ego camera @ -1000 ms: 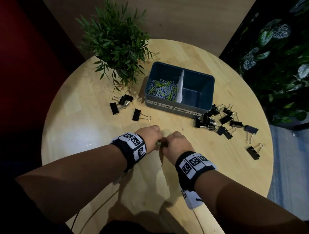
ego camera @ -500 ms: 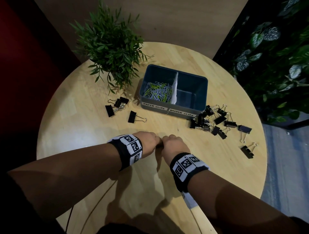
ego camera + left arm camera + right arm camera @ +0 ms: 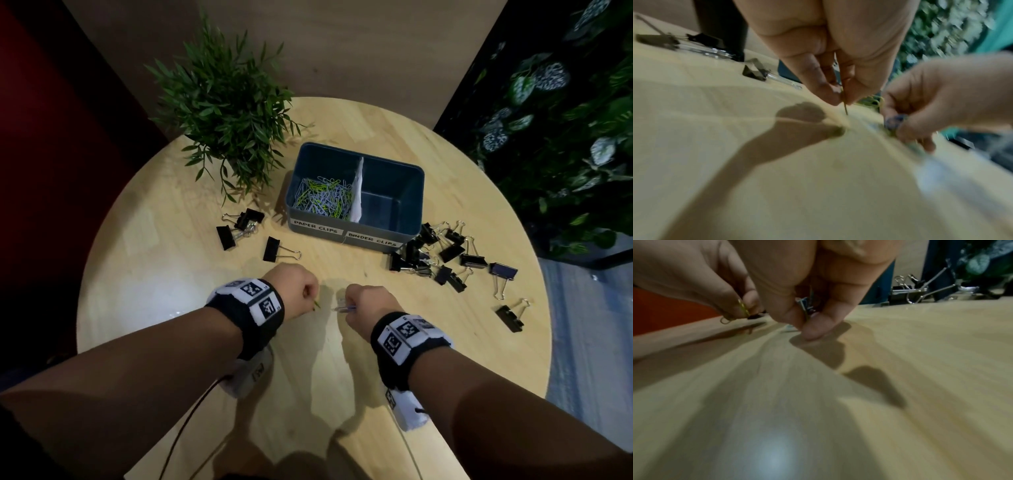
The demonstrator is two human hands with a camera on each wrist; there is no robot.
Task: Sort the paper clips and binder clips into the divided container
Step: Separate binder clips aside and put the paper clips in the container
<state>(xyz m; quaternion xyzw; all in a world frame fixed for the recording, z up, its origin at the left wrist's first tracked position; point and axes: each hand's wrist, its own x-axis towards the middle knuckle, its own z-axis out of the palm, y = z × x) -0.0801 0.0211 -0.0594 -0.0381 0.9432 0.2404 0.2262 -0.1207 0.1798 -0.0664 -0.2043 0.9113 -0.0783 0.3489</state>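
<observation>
So we've got both hands down low over the near middle of the round wooden table (image 3: 164,274), a small gap between them. Our left hand (image 3: 291,291) is curled up and pinching a green paper clip (image 3: 317,304) between thumb and fingertips; in the left wrist view the clip hangs down thin and edge-on just off the wood. Our right hand (image 3: 368,301) is also curled, pinching a blue paper clip (image 3: 344,309) that sticks out toward the left hand. In the right wrist view there's a bit of blue-ish wire tucked between the thumb and fingers (image 3: 813,327), and those fingertips are right down at the table surface. It's blurry, so we can't say if there's more than one clip in that hand.

The divided container (image 3: 419,192) is a dark blue box sitting farther back, a bit right of centre. A white divider (image 3: 358,192) splits it. The left compartment, labelled PAPER CLIPS, has a pile of paper clips (image 3: 323,200) in it, green and pale ones mixed. The right compartment, labelled BINDER CLIPS, shows only its bare blue floor.

The black binder clips are all on the table: a big cluster of binder clips (image 3: 442,253) just off the box's right front corner, trailing out to the right, and a smaller bunch of binder clips (image 3: 239,226) to the box's left.

A potted plant (image 3: 226,102) stands behind that left bunch, just beside the box.
</observation>
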